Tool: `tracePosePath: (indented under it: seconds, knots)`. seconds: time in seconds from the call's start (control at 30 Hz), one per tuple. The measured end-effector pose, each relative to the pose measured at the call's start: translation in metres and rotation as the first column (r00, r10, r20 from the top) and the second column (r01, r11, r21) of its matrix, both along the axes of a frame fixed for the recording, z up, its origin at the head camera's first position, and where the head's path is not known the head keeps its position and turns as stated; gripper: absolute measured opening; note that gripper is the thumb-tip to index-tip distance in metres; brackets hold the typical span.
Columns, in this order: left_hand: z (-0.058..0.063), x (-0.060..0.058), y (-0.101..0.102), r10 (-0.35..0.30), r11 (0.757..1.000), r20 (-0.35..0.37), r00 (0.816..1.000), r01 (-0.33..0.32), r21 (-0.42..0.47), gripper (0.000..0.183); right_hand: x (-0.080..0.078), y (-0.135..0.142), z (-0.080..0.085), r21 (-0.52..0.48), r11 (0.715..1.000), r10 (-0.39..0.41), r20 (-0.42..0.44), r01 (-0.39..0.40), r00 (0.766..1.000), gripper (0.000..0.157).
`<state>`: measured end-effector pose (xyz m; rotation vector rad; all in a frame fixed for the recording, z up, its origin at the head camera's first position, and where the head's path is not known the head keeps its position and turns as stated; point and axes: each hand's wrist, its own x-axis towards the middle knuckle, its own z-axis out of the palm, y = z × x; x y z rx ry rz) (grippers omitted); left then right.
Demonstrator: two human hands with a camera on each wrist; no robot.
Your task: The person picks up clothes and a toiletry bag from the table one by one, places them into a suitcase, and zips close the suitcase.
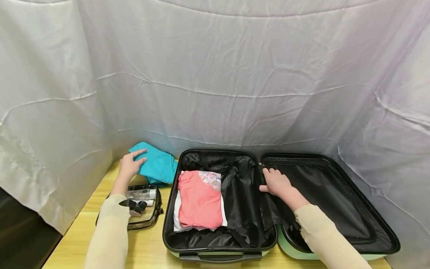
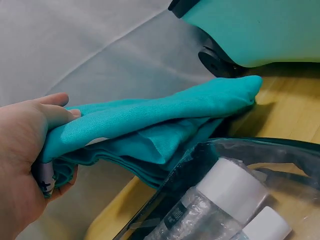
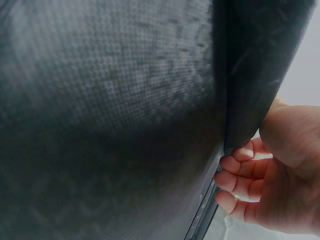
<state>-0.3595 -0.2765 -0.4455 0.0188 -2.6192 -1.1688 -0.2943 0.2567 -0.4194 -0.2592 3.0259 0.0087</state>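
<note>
Looking down, we see a person's left hand [image 1: 130, 166] pinching a folded teal cloth [image 1: 158, 164], left of an open suitcase [image 1: 220, 249] on the tabletop [image 1: 147, 250] and just behind a clear pouch [image 1: 145, 225] of bottles [image 1: 142, 194]. The right hand [image 1: 278, 183] curls its fingertips at a black fabric flap [image 1: 267, 211]; we cannot tell whether its grip is closed. Coral clothing [image 1: 199, 203] lies in the suitcase's left half.

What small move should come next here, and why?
Probably lift the folded teal cloth toward the open mint-green hard-shell suitcase: the left hand grips the cloth's edge, and bare black lining shows beside the folded coral-pink garment inside.
</note>
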Motion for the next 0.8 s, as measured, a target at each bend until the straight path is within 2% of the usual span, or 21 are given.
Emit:
tracePosePath:
  seconds: [0.37,0.8]
  knots:
    - [0.014,0.005,0.002,0.002,1.000,-0.029,1.000,-0.001,0.018,0.041,0.001,-0.001,-0.001,-0.001,1.000,-0.006,-0.002,0.006,1.000,0.072]
    - [0.037,0.015,0.002,-0.025,0.992,-0.053,0.998,0.031,0.118,0.043,0.000,0.002,-0.003,-0.004,1.000,0.007,-0.013,-0.007,1.000,0.072]
